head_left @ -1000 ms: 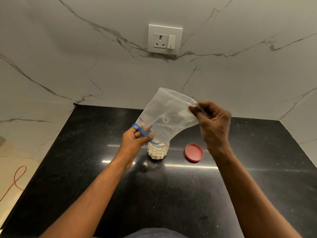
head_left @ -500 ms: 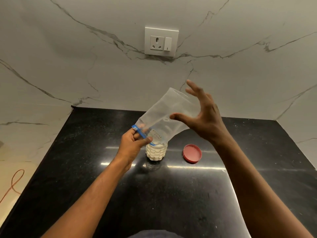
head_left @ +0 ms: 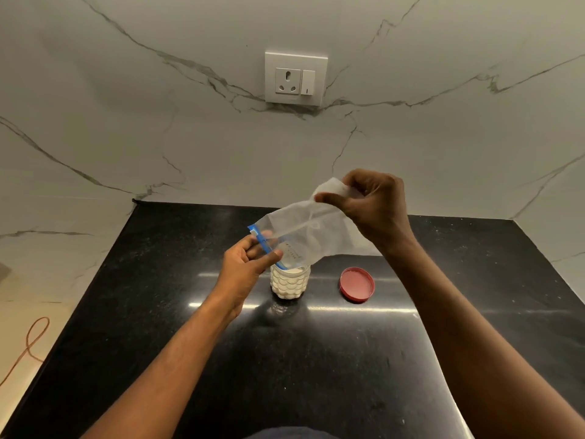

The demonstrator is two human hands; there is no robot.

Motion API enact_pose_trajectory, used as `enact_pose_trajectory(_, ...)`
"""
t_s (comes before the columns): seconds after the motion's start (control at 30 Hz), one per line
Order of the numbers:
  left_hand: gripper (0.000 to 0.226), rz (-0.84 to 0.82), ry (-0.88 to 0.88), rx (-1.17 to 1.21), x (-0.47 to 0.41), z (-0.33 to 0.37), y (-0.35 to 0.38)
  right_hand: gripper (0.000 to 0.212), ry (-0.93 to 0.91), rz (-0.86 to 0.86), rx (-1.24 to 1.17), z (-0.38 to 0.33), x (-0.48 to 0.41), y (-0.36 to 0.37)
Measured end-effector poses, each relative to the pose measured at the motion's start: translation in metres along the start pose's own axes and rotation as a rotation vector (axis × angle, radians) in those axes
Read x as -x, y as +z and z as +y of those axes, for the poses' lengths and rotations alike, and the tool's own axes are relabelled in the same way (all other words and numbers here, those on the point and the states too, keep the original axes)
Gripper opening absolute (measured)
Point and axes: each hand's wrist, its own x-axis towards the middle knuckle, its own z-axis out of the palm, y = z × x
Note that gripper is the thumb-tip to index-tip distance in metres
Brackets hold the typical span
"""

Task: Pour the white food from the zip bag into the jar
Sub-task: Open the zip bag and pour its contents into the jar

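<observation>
Head view: left hand (head_left: pixel 243 264) pinches the blue zip edge of the zip bag (head_left: pixel 308 231) over the jar (head_left: pixel 289 282) mouth. Right hand (head_left: pixel 373 207) is closed on the raised bottom corner. White food (head_left: pixel 286 285) fills the jar on the black counter (head_left: pixel 316 359), red lid (head_left: pixel 357 284) nearby.

Nothing here reads as words. The zip bag (head_left: pixel 304 236) carries a few lines of small dark print near its blue seal (too small and blurred to make out), plus a faint loop-shaped mark higher up.
</observation>
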Motion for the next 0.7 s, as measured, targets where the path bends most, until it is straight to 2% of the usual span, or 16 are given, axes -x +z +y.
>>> enact_pose_trajectory(0.07, 0.038, -0.006, -0.001, 0.005, 0.0, 0.002, 0.003, 0.03, 0.016, -0.032, 0.052, 0.002, 0.0, -0.001)
enact_pose_trajectory(0.17, 0.038, 0.007, 0.005, 0.028, -0.001, 0.005, 0.004, 0.005, 0.044, -0.088, -0.04, 0.0, 0.002, -0.003)
enact_pose_trajectory(0.2, 0.038, 0.012, 0.012, 0.026, -0.001, 0.005, 0.004, 0.01, 0.071, -0.072, -0.064, -0.003, 0.002, -0.005)
enact_pose_trajectory(0.27, 0.036, 0.017, 0.023, 0.017, 0.0, 0.007, 0.004, 0.036, 0.089, -0.106, -0.007, -0.008, -0.002, -0.012)
enact_pose_trajectory(0.3, 0.035, 0.019, 0.029, 0.013, 0.0, 0.007, 0.004, 0.058, 0.066, -0.169, 0.079, -0.011, -0.004, -0.016)
enact_pose_trajectory(0.37, 0.034, 0.02, 0.042, 0.003, 0.0, 0.008, 0.005, 0.098, -0.056, -0.304, 0.278, -0.022, -0.008, -0.022)
enact_pose_trajectory(0.4, 0.033, 0.022, 0.046, 0.0, 0.0, 0.008, 0.006, 0.104, -0.168, -0.33, 0.392, -0.032, -0.009, -0.022)
enact_pose_trajectory(0.43, 0.033, 0.024, 0.049, -0.001, 0.0, 0.008, 0.007, 0.102, -0.286, -0.357, 0.499, -0.041, -0.01, -0.018)
enact_pose_trajectory(0.5, 0.033, 0.018, 0.057, -0.003, -0.001, 0.008, 0.009, 0.085, -0.415, -0.499, 0.662, -0.053, -0.014, -0.004)
enact_pose_trajectory(0.6, 0.028, 0.014, 0.064, -0.022, -0.003, 0.008, 0.008, 0.046, -0.379, -0.758, 0.831, -0.057, -0.02, 0.021)
enact_pose_trajectory(0.67, 0.027, 0.011, 0.066, -0.028, -0.003, 0.007, 0.007, 0.008, -0.36, -0.762, 0.833, -0.054, -0.025, 0.028)
enact_pose_trajectory(0.7, 0.026, 0.011, 0.066, -0.024, -0.003, 0.006, 0.006, 0.013, -0.363, -0.732, 0.808, -0.053, -0.027, 0.03)
